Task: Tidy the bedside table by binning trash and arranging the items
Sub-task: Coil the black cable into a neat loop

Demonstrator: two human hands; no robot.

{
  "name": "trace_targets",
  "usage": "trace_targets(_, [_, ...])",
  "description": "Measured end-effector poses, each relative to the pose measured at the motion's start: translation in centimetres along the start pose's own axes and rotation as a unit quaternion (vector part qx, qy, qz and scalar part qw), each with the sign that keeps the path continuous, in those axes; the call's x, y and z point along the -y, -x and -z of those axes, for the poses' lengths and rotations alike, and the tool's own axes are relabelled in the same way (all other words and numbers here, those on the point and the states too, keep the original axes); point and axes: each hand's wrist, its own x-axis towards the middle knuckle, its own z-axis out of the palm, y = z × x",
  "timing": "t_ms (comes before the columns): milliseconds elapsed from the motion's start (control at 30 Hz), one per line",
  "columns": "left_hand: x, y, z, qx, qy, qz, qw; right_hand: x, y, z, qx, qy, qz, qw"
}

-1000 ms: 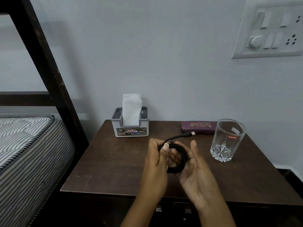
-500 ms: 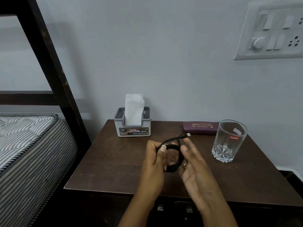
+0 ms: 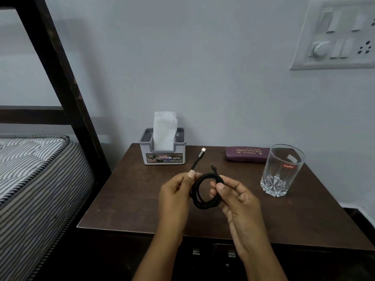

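A black charging cable is wound into a small coil above the middle of the dark wooden bedside table. My left hand pinches the coil's left side, and the silver plug end sticks up past its thumb. My right hand grips the coil's right side between thumb and fingers. A grey tissue holder with a white tissue stands at the back left of the table. A maroon spectacle case lies at the back right, and a clear empty glass stands just in front of it.
A striped mattress and a dark bed frame post border the table on the left. A switchboard hangs on the wall at upper right. Drawer handles show below the table's front edge.
My right hand has closed from an open palm onto the coil's right side. The plug end now points up and away from the left thumb, and the coil hangs rounder.
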Motion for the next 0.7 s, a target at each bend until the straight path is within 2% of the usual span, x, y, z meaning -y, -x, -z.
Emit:
trace_targets(100, [-0.4,-0.3,0.4,-0.025,0.086,0.035,0.995,0.1,-0.1,0.1,0.000,-0.012,0.000,1.000])
trace_targets(167, [-0.6,-0.6,0.7,-0.048,0.100,0.031,0.993,0.2,-0.1,-0.1,-0.002,-0.049,0.003,0.999])
trace_targets(333, [-0.6,-0.6,0.9,0.023,0.004,0.035,0.999,0.3,-0.1,-0.3,0.006,-0.114,-0.015,0.993])
trace_targets(467, [0.0,-0.7,1.2,0.071,-0.070,0.047,0.994,0.1,-0.1,-0.1,0.030,-0.122,-0.051,0.991])
trace_targets(700, [-0.5,-0.5,1.9,0.120,-0.104,0.089,0.983,0.2,-0.1,0.1,0.031,-0.113,-0.093,0.989])
